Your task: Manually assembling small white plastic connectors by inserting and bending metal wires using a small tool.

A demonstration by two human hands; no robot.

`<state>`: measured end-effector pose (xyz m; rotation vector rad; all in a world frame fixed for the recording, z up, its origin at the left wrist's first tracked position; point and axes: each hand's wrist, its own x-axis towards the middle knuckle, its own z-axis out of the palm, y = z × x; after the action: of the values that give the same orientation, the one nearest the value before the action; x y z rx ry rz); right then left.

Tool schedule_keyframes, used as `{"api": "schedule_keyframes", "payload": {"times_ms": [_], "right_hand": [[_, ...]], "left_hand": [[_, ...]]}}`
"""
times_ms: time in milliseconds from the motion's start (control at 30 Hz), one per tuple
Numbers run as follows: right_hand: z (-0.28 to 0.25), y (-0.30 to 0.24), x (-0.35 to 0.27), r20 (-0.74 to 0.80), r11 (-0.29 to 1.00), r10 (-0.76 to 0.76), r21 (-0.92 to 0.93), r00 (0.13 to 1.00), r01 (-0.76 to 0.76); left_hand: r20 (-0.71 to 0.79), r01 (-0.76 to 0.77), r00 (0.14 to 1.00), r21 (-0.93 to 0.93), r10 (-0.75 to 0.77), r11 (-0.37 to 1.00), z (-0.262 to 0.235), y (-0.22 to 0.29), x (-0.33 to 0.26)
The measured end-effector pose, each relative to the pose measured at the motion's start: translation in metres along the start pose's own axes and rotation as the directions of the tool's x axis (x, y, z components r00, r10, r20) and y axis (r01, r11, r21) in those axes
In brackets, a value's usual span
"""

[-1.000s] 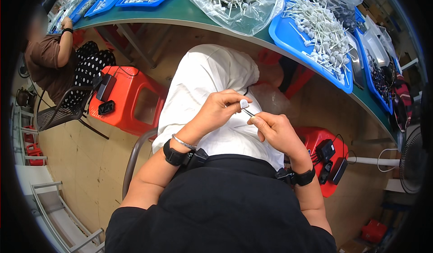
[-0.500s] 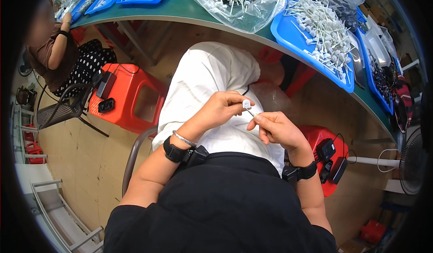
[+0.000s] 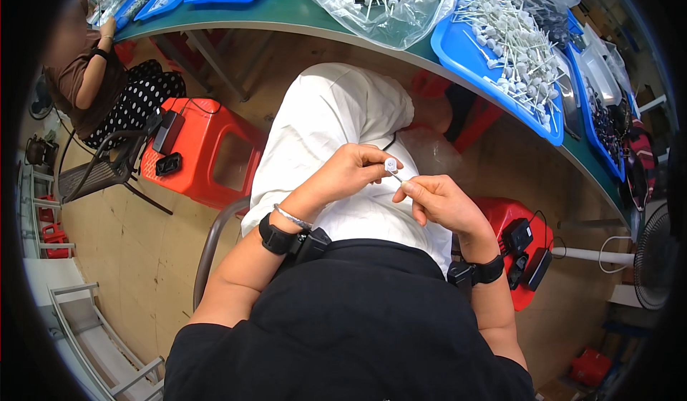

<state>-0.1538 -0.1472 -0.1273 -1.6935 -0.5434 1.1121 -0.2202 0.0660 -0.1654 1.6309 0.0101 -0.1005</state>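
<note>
Both grips are pinched shut at frame centre: the left hand (image 3: pixel 351 173) holds a small white plastic cap (image 3: pixel 391 165), the right hand (image 3: pixel 438 202) its thin stem, over the lap, apparently steadying it for close fitting.

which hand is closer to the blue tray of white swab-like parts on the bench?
Right. The right hand sits below the blue tray, toward its side of the lap; the left hand is farther left. Both are well short of it, pinching a small white part.
</note>
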Motion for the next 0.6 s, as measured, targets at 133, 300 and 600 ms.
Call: {"api": "schedule_keyframes", "payload": {"times_ms": [133, 300, 600], "right_hand": [[0.0013, 0.0010, 0.0000, -0.017, 0.999, -0.037, -0.036, 0.999, 0.036], [0.0023, -0.0033, -0.0011, -0.048, 0.993, -0.034, -0.115, 0.998, 0.028], [0.0058, -0.0064, -0.0016, -0.125, 0.952, -0.157, -0.283, 0.980, 0.117]], "left_hand": [[0.010, 0.008, 1.000, -0.008, -0.008, 1.000, -0.0003, -0.0028, -0.0004], [0.013, 0.028, 1.000, -0.008, -0.028, 1.000, -0.0005, -0.0027, -0.0009], [0.075, 0.146, 0.987, -0.083, -0.140, 0.986, -0.0034, -0.0014, -0.0004]]}}
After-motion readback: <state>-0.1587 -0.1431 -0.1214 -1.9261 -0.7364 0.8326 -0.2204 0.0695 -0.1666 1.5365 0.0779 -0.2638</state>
